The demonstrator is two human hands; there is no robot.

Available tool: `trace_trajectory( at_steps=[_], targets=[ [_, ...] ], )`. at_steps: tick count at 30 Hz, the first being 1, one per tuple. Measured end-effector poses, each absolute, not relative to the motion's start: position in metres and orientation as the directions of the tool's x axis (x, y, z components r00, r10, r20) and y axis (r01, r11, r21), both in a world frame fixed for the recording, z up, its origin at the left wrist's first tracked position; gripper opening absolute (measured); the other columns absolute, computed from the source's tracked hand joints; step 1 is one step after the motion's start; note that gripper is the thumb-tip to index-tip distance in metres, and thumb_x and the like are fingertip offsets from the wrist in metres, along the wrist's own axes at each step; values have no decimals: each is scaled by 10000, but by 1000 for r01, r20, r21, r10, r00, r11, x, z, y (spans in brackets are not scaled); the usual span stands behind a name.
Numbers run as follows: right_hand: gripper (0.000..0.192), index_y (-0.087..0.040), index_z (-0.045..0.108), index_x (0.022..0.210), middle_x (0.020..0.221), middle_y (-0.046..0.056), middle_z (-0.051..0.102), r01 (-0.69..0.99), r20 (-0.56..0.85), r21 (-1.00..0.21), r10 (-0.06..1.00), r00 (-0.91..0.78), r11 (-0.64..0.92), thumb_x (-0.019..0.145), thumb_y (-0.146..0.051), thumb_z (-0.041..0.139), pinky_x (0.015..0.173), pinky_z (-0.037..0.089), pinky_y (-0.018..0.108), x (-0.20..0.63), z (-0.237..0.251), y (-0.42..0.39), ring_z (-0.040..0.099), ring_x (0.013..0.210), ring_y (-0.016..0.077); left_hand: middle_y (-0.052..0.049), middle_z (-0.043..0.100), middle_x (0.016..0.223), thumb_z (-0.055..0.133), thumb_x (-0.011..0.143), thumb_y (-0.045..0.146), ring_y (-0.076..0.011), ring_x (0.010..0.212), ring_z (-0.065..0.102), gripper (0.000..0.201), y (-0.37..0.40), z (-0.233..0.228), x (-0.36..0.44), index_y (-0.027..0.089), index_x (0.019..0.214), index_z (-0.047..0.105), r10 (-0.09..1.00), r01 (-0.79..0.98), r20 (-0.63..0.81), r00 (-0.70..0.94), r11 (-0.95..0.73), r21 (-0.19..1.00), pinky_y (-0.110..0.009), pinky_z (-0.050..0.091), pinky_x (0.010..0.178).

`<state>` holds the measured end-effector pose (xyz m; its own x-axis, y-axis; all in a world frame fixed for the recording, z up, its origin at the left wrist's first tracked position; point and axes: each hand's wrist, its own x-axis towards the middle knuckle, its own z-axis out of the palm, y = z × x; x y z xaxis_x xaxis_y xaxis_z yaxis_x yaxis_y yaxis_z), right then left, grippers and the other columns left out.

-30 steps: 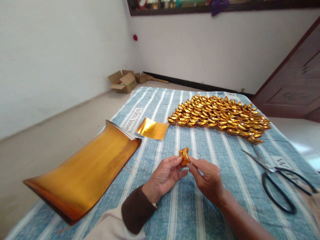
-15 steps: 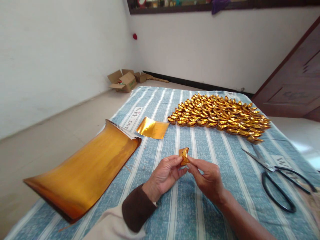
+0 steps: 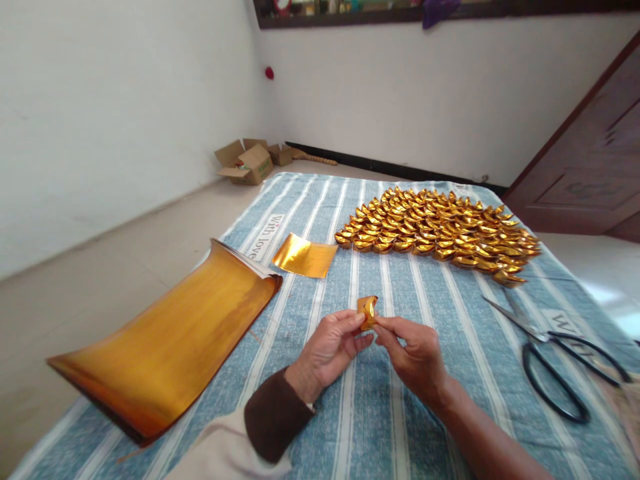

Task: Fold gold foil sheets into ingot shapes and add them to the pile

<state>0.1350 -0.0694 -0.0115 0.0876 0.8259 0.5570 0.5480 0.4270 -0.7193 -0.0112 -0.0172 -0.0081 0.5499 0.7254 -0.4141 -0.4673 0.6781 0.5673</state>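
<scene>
Looked like a plain room in a home: bare white walls point(image 3: 100, 120), pale floor point(image 3: 125, 267), dark wooden door point(image 3: 590, 167) at the right, open cardboard boxes point(image 3: 247, 162) in the far corner. Work lay on a blue striped cloth point(image 3: 410, 293) printed "With love", spread over a bed-like surface.

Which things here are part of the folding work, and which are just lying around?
In use: folded gold paper piece, held by left hand and right hand; gold foil sheet stack; small gold sheet; finished gold ingots.
Lying about: scissors; cardboard boxes.
</scene>
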Motion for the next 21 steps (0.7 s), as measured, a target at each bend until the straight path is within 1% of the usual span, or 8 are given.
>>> trace_trajectory(
  at_steps=[5, 9, 11, 17, 19, 21],
  targets=[
    [165, -212, 739, 934, 841, 42, 768, 558, 576, -709, 810, 105, 432, 881, -202, 584, 684, 598, 282, 137, -11, -68, 734, 716, 181, -78, 710, 863, 720, 774, 112, -144, 761, 654, 70, -17, -9, -11, 89, 839, 726, 715, -486, -418, 560, 693, 533, -254, 529, 703],
    [160, -214, 738, 932, 835, 36, 767, 556, 581, -705, 808, 97, 440, 878, -190, 589, 677, 591, 262, 137, -13, -67, 733, 720, 173, -86, 714, 894, 645, 830, 107, -152, 763, 663, 120, -14, -8, -10, 96, 923, 719, 699, -511, -443, 562, 714, 478, -262, 540, 685],
    [168, -215, 736, 944, 844, 35, 767, 553, 580, -703, 810, 84, 446, 883, -187, 582, 681, 590, 262, 137, -14, -67, 733, 735, 175, -81, 713, 880, 628, 836, 95, -148, 750, 663, 133, -14, -8, -10, 95, 934, 718, 702, -521, -441, 559, 711, 472, -255, 542, 666],
    [295, -206, 658, 1183, 1037, 77, 745, 608, 596, -648, 803, 30, 459, 914, -209, 539, 785, 592, 317, 135, -20, -67, 725, 896, 209, -80, 719, 842, 624, 829, 73, -133, 712, 659, 110, -14, -7, -10, 76, 862, 729, 719, -524, -443, 535, 694, 494, -239, 541, 663],
    [300, -197, 651, 1197, 1006, 85, 750, 634, 610, -614, 793, 2, 470, 927, -210, 521, 754, 594, 314, 135, -22, -67, 726, 872, 210, -78, 721, 832, 633, 822, 73, -137, 712, 660, 103, -15, -6, -10, 83, 845, 732, 718, -521, -444, 536, 695, 496, -241, 542, 661],
    [295, -188, 653, 1193, 937, 85, 759, 658, 624, -584, 781, -10, 475, 937, -209, 507, 697, 591, 303, 135, -24, -66, 727, 792, 199, -77, 723, 835, 638, 816, 71, -139, 714, 661, 98, -15, -6, -10, 89, 828, 733, 717, -519, -445, 537, 697, 496, -241, 540, 658]
  ],
)
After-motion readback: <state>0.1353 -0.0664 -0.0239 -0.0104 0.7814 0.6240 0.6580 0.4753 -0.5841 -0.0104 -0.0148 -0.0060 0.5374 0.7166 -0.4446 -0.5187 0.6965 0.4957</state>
